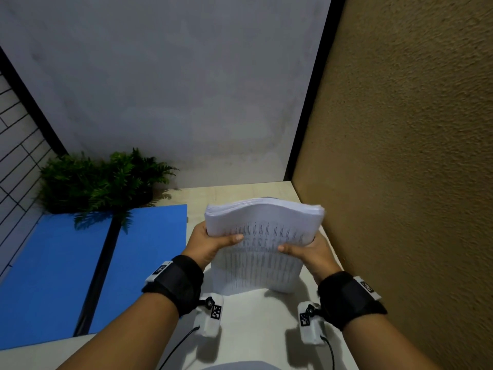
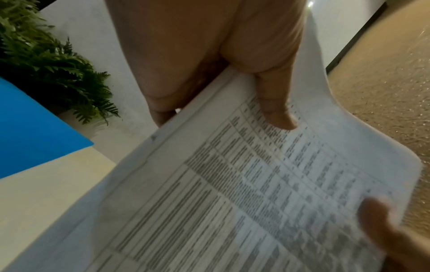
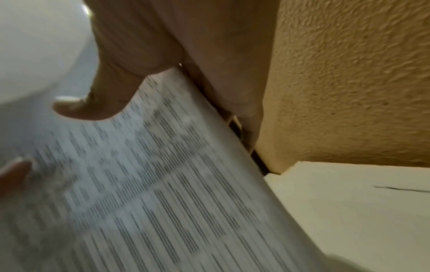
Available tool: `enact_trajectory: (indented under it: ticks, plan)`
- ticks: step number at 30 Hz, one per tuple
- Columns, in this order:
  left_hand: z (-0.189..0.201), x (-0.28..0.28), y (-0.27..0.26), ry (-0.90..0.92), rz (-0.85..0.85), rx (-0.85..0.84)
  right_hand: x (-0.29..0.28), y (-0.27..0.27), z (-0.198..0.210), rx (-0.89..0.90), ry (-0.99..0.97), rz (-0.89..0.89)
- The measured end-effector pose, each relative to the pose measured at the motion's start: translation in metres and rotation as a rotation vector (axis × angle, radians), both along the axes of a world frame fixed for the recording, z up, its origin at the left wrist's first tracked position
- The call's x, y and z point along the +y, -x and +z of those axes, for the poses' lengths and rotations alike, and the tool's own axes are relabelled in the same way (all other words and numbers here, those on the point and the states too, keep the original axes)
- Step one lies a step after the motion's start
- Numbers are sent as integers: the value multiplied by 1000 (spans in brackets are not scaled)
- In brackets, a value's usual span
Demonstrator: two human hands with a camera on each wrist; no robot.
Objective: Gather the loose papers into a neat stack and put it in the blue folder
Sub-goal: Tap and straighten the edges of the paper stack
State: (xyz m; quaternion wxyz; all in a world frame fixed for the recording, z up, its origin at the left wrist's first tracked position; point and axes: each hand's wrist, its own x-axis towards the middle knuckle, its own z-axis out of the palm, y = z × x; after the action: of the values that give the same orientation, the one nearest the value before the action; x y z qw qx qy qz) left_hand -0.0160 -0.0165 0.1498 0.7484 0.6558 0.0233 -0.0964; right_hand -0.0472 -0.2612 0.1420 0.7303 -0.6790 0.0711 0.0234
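A thick stack of printed papers [image 1: 262, 236] stands on its lower edge on the pale table, its top bowed toward me. My left hand [image 1: 210, 240] grips the stack's left side, thumb across the printed front sheet, fingers behind. My right hand [image 1: 306, 249] grips the right side the same way. The left wrist view shows the left thumb [image 2: 277, 110] pressing the sheet of the papers [image 2: 232, 184]. In the right wrist view the right thumb [image 3: 93, 108] lies on the papers [image 3: 163, 184]. The blue folder [image 1: 61, 268] lies open flat to the left of the stack.
A green fern plant [image 1: 101, 180] stands behind the folder, its fronds overhanging it. A rough tan wall [image 1: 400, 156] runs close along the right of the stack. A grey wall [image 1: 173, 89] closes the back. Bare table [image 1: 256, 329] lies in front of the stack.
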Motion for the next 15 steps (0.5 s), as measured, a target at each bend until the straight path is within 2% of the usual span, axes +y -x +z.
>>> enact_trajectory:
  ticks: [5, 11, 12, 15]
  plan:
    - [-2, -7, 6, 37, 104, 77, 1, 10, -43, 180, 47, -45]
    - [19, 11, -17, 569, 223, 61, -15, 21, -36, 242, 27, -140]
    - [21, 13, -20, 627, 223, 62, -16, 21, -36, 227, -51, -167]
    - [25, 11, -23, 690, 181, 63, -5, 16, -27, 159, -556, -179]
